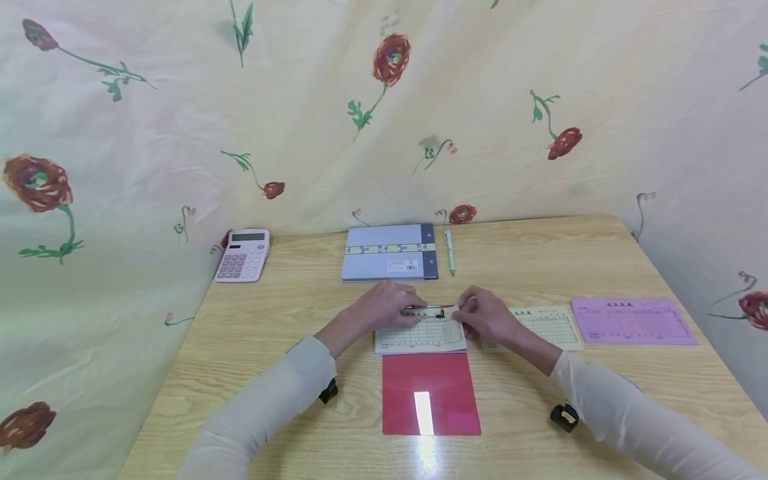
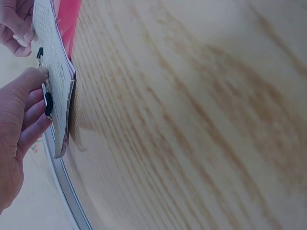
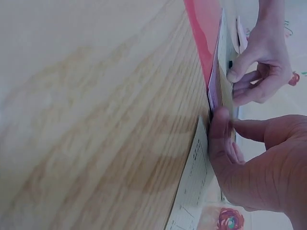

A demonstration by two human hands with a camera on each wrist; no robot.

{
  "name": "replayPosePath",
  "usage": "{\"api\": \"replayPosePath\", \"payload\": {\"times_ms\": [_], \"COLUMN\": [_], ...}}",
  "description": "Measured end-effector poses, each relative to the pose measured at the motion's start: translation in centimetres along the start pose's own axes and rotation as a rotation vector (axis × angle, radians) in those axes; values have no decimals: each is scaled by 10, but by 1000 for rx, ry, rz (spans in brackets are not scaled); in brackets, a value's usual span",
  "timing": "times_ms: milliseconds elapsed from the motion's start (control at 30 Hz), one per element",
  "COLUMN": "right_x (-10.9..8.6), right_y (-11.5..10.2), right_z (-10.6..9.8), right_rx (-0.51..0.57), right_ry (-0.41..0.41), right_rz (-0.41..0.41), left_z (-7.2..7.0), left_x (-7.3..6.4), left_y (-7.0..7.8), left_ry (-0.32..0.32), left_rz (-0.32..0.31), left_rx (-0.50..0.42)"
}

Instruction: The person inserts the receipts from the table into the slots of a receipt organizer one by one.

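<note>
A stack of printed forms [image 1: 423, 333] lies over the upper part of a glossy red folder [image 1: 429, 380]. Along the stack's top edge runs a thin metal fastener with a black piece [image 1: 441, 313]. My left hand [image 1: 389, 305] grips the top left of the stack; in the left wrist view its thumb [image 2: 36, 76] presses the sheet near the black pieces, fingers behind the edge. With thumb and fingers, my right hand [image 1: 483, 315] pinches the stack's top right corner. In the right wrist view, that corner [image 3: 224, 93] bends up between the two hands.
To the right lie a cream form [image 1: 546, 327], partly under my right forearm, and a purple form [image 1: 633, 321]. Behind are a blue-grey binder [image 1: 384, 267], a pen [image 1: 449, 252] and a pink calculator [image 1: 243, 256]. A floral cloth hangs behind the wooden table [image 1: 288, 320].
</note>
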State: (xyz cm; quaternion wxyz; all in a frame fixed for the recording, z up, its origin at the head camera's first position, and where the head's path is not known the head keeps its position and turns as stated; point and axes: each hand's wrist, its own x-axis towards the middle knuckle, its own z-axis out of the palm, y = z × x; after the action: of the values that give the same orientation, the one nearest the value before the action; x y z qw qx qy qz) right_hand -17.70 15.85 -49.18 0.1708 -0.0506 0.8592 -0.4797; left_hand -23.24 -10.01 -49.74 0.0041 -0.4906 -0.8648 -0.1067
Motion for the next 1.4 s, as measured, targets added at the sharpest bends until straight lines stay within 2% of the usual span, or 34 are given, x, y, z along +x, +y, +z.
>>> {"api": "replayPosePath", "payload": {"times_ms": [133, 333, 633, 900, 1033, 1167, 1400], "right_x": [1, 4, 0, -9, -15, -22, -37], "right_y": [2, 6, 16, 28, 40, 55, 79], "right_z": [-7, -21, -51, -84, -99, -112, -130], "right_rx": [14, -26, -61, -98, -114, -111, -211], "right_ry": [43, 87, 37, 34, 51, 68, 71], "right_rz": [-38, -110, -219, -231, -228, -258, -288], "left_z": [3, 4, 5, 6, 6, 6, 6], "left_x": [0, 1, 1, 1, 1, 0, 0], "left_y": [-1, -1, 0, -1, -1, -1, -1], "left_ry": [5, -5, -10, -10, -12, -12, -4], "left_rz": [11, -5, -17, -21, -27, -35, -26], "left_rx": [4, 14, -13, -33, -34, -29, -22]}}
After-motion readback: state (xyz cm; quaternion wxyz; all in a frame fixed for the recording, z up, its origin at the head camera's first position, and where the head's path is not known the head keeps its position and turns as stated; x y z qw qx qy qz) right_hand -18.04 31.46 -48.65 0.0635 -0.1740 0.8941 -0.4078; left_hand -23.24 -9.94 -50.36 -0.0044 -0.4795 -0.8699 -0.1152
